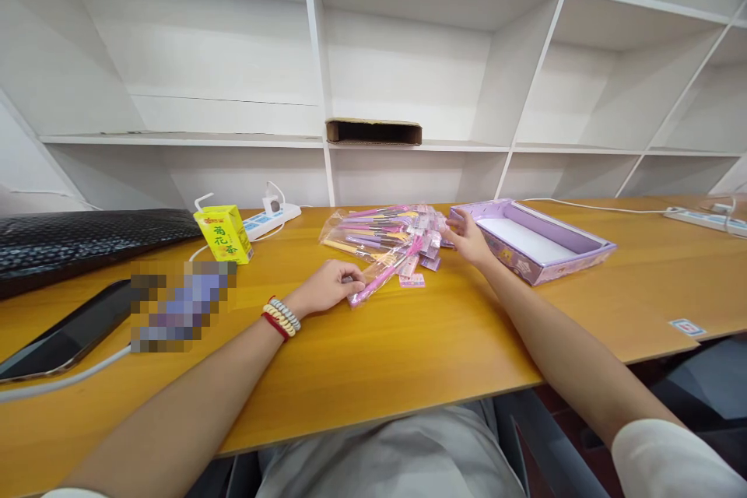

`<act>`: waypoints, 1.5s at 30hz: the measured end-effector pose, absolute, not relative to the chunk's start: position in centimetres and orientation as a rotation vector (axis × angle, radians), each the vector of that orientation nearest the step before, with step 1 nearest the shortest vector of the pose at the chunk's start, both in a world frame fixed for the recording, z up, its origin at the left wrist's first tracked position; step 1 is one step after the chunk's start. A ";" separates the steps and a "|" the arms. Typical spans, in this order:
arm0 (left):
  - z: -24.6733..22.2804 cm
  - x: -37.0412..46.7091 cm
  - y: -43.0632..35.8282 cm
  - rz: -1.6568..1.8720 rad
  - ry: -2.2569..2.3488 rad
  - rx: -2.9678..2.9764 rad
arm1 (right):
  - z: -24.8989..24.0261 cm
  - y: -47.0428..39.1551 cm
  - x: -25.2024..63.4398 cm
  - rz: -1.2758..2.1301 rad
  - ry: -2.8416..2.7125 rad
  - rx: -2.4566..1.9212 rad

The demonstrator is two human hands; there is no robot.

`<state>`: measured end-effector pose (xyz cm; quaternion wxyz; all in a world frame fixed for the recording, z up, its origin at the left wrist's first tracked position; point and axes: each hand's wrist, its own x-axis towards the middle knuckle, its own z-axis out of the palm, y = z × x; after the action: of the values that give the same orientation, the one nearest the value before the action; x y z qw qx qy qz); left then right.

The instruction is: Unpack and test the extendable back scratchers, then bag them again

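We judge the step in hand to be handling the slender wrapped sticks (373,236), heaped just left of the purple box (575,265); the left hand (327,288), farther left of that box, is nearly closed, thumb and fingers on the near end of a pink wrapped stick (382,277). The right hand (470,243), beside the box's left end, is partly open at the heap's labelled ends, and we cannot tell whether it grips any. In our judgement, the next move calls for a secure left pinch without dragging neighbouring wrappers
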<state>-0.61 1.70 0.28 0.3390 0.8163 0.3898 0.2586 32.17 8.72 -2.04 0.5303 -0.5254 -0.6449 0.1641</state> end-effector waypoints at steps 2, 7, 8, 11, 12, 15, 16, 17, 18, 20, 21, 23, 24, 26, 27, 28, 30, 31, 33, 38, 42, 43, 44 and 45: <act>0.5 -0.8 1.7 0.634 0.979 2.112 | -2.2 9.0 32.1 0.487 -1.532 -1.286; 0.6 -1.1 2.2 0.679 1.067 2.052 | -2.3 9.4 32.1 0.522 -1.573 -1.348; 0.5 -1.2 2.4 0.695 1.086 2.031 | -2.3 9.4 32.1 0.531 -1.560 -1.344; 0.0 -1.5 3.1 0.768 1.149 1.941 | -2.1 9.4 32.1 0.573 -1.521 -1.330; -0.3 -1.6 3.4 0.801 1.178 1.910 | -2.1 9.3 32.1 0.578 -1.519 -1.335; -0.9 -1.7 4.0 0.885 1.262 1.854 | -2.1 9.2 32.0 0.567 -1.527 -1.349; -1.1 -1.8 4.2 0.898 1.281 1.852 | -2.1 9.2 31.9 0.567 -1.527 -1.348; -1.2 -1.8 4.3 0.905 1.299 1.857 | -2.1 9.2 31.9 0.566 -1.527 -1.346; -1.2 -1.7 4.3 0.908 1.318 1.867 | -2.1 9.1 31.9 0.563 -1.528 -1.346; -1.2 -1.7 4.3 0.905 1.365 1.897 | -2.1 9.1 31.9 0.550 -1.539 -1.356; -1.2 -1.6 4.2 0.904 1.390 1.914 | -2.1 9.0 31.9 0.541 -1.546 -1.366; -1.1 -1.6 4.1 0.909 1.428 1.950 | -2.1 9.0 31.8 0.518 -1.560 -1.384; -1.0 -1.6 4.1 0.914 1.437 1.965 | -2.0 8.9 31.8 0.512 -1.564 -1.388; -0.9 -1.5 3.9 0.916 1.440 1.986 | -2.0 8.9 31.8 0.513 -1.563 -1.389; -0.9 -1.5 3.9 0.914 1.436 1.992 | -2.0 8.9 31.8 0.512 -1.562 -1.392; -0.9 -1.5 3.9 0.909 1.432 1.994 | -2.0 8.9 31.8 0.507 -1.562 -1.399; -0.9 -1.4 3.9 0.900 1.430 1.993 | -2.0 8.9 31.8 0.480 -1.569 -1.422; -1.0 -1.4 3.9 0.904 1.438 1.995 | -2.1 9.0 31.9 0.460 -1.573 -1.433; -1.1 -1.5 4.1 0.930 1.455 2.009 | -2.2 9.1 32.0 0.427 -1.574 -1.445; -1.3 -1.5 4.4 1.107 1.465 2.009 | -2.1 8.9 32.0 0.228 -1.517 -1.372; -1.3 -1.5 4.3 1.191 1.473 2.023 | -0.8 7.3 30.9 0.034 -1.582 -1.264; -1.2 -1.5 4.3 1.204 1.473 2.033 | -0.4 6.7 30.5 0.079 -1.667 -1.242; -1.2 -1.5 4.2 1.217 1.473 2.041 | 0.0 6.1 30.0 0.172 -1.795 -1.226; -1.2 -1.5 4.2 1.227 1.471 2.046 | 0.3 5.6 29.5 0.296 -1.946 -1.215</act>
<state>-1.49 4.16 -1.19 0.1686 0.7196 0.5173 0.4314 29.53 5.61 0.32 0.4024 -0.4807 -0.7702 0.1173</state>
